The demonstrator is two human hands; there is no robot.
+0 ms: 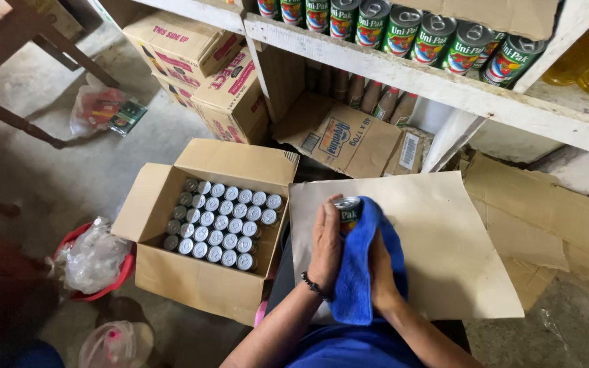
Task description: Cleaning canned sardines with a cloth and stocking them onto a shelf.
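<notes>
Gripping a small metal can [347, 210] upright, the left hand [325, 247] closes around its side while the right hand [380, 262] presses a soft blue cloth [359, 272] against it, above a flat sheet of cardboard [444, 238]. Just left, an open corrugated box [199, 279] holds neat rows of round silver-topped cans [221, 223]. Far beyond, a rough white shelf [444, 85] carries labelled tins [403, 31].

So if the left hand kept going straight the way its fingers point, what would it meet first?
Probably the can: the left hand already wraps it, fingers pointing up-frame. Beyond lies the flat cardboard sheet; depth is unclear.
</notes>
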